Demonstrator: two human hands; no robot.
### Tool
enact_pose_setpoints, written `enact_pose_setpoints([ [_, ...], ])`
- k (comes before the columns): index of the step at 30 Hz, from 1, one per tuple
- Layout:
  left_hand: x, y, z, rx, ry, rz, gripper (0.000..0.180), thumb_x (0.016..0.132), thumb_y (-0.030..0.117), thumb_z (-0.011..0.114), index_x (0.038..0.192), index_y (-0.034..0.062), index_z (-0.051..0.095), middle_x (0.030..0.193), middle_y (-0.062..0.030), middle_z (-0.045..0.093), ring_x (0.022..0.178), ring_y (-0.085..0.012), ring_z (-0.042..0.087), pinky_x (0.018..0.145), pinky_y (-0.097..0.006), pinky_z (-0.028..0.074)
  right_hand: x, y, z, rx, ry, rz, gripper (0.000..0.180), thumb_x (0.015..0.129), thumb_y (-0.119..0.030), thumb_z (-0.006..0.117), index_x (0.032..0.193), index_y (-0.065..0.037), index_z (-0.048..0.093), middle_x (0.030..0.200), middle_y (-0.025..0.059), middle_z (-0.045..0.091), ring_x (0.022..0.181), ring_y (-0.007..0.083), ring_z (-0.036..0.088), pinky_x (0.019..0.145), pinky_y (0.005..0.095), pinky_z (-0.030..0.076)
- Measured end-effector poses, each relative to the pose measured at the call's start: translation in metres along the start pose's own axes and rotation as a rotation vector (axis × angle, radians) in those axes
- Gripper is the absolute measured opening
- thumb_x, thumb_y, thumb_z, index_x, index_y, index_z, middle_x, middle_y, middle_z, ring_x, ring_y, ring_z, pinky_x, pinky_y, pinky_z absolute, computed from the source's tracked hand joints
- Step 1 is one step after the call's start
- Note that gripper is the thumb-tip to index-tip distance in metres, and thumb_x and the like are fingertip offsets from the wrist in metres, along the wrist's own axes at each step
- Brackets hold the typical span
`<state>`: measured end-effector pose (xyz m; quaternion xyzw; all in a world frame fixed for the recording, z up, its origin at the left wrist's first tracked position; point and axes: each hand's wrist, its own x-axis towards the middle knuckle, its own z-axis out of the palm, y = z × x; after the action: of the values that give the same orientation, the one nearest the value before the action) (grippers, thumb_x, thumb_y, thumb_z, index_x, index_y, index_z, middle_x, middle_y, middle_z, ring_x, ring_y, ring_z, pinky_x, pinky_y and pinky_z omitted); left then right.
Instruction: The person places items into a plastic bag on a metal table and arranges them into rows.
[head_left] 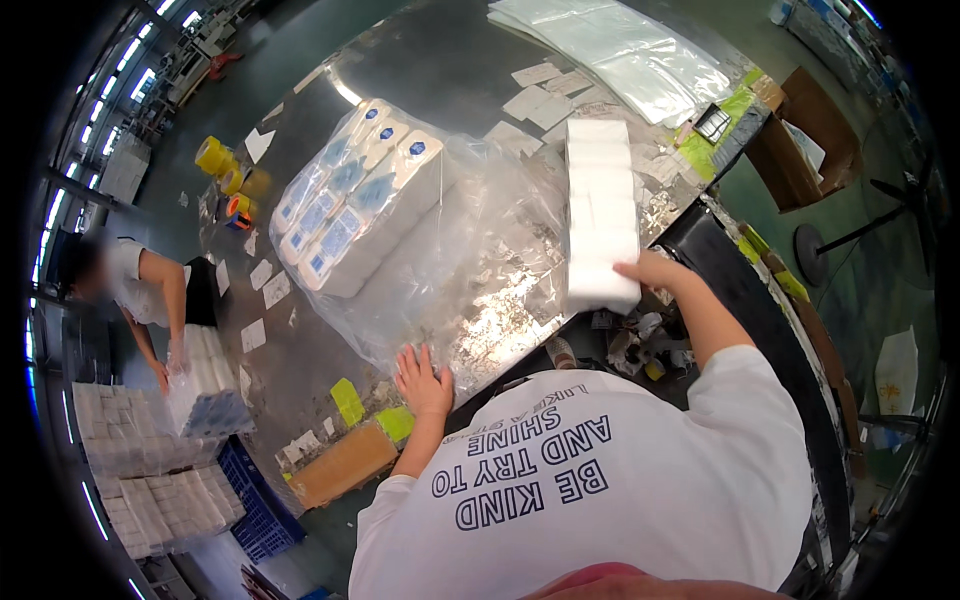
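The right hand (648,270) grips the near end of a tall white stack of unwrapped tissue rolls (598,210) that lies on the shiny metal worktable (440,70). Its fingers curl over the end of the stack's bottom roll, and the stack runs away from the fingertips toward twelve o'clock. How far the fingers are spread cannot be told, since they wrap out of sight behind the roll.

The left hand (423,380) lies flat, palm down, its fingers spread and pressing the near edge of a large clear plastic bag (480,270). The bag stretches from the fingertips toward twelve o'clock, and inside its far part, at about eleven o'clock from the left hand, sits a block of white tissue packs with blue labels (355,195). The white stack lies at two o'clock from the left hand, just beside the bag's right edge.

At twelve o'clock on the table lies a pile of flat clear plastic bags (620,50). At nine o'clock another person (150,290) bends over bagged tissue bundles (150,470).
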<state>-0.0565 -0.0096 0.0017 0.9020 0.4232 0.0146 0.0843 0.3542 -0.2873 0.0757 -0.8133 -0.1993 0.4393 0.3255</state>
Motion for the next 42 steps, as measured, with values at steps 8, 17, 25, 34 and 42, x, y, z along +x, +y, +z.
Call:
enact_pose_setpoints([
  [8, 0.01, 0.013, -0.016, -0.217, -0.026, -0.1, 0.036, 0.086, 0.028, 0.058, 0.118, 0.015, 0.065, 0.143, -0.0126, 0.043, 0.136, -0.0329, 0.033, 0.11, -0.053, 0.024, -0.029, 0.023, 0.068, 0.961, -0.017, 0.17, 0.069, 0.08, -0.03, 0.068, 0.138, -0.003, 0.041, 0.129, 0.0167, 0.056, 0.118, 0.0327, 0.055, 0.102, 0.0455, 0.043],
  [17, 0.061, 0.028, -0.088, -0.89, 0.089, -0.058, 0.024, 0.095, 0.018, 0.053, 0.107, 0.006, 0.07, 0.07, -0.0014, 0.057, 0.065, -0.0123, 0.052, 0.061, -0.027, 0.042, -0.053, 0.018, 0.04, 1.331, -0.151, -0.002, 0.069, 0.072, -0.028, 0.066, 0.131, 0.001, 0.05, 0.121, 0.02, 0.062, 0.107, 0.0355, 0.061, 0.1, 0.046, 0.046],
  [25, 0.059, 0.073, -0.183, -1.3, -0.005, -0.099, 0.028, 0.098, 0.021, 0.052, 0.114, 0.0055, 0.069, 0.07, 0.0028, 0.054, 0.065, -0.0064, 0.048, 0.061, -0.023, 0.041, -0.06, -0.011, 0.013, 0.763, -0.751, 0.132, 0.067, 0.079, -0.036, 0.064, 0.134, -0.001, 0.05, 0.123, 0.0189, 0.062, 0.108, 0.034, 0.062, 0.098, 0.0455, 0.048],
  [34, 0.002, 0.085, -0.221, -0.973, 0.014, 0.249, 0.029, 0.096, 0.016, 0.053, 0.12, 0.0048, 0.063, 0.084, -0.0098, 0.067, 0.071, -0.0141, 0.057, 0.07, -0.026, 0.047, -0.026, -0.014, 0.116, 0.94, -0.857, 0.346, 0.053, 0.089, -0.041, 0.059, 0.129, -0.006, 0.054, 0.118, 0.0162, 0.064, 0.102, 0.0305, 0.064, 0.093, 0.0427, 0.05],
  [42, -0.012, 0.072, -0.199, -1.032, 0.1, 0.211, 0.028, 0.096, 0.015, 0.053, 0.12, 0.0054, 0.064, 0.096, -0.0143, 0.069, 0.082, -0.0217, 0.064, 0.076, -0.031, 0.049, 0.013, -0.09, 0.152, 1.408, -0.788, -0.21, 0.043, 0.093, -0.037, 0.056, 0.127, -0.01, 0.055, 0.115, 0.0146, 0.064, 0.097, 0.0285, 0.066, 0.087, 0.0419, 0.052],
])
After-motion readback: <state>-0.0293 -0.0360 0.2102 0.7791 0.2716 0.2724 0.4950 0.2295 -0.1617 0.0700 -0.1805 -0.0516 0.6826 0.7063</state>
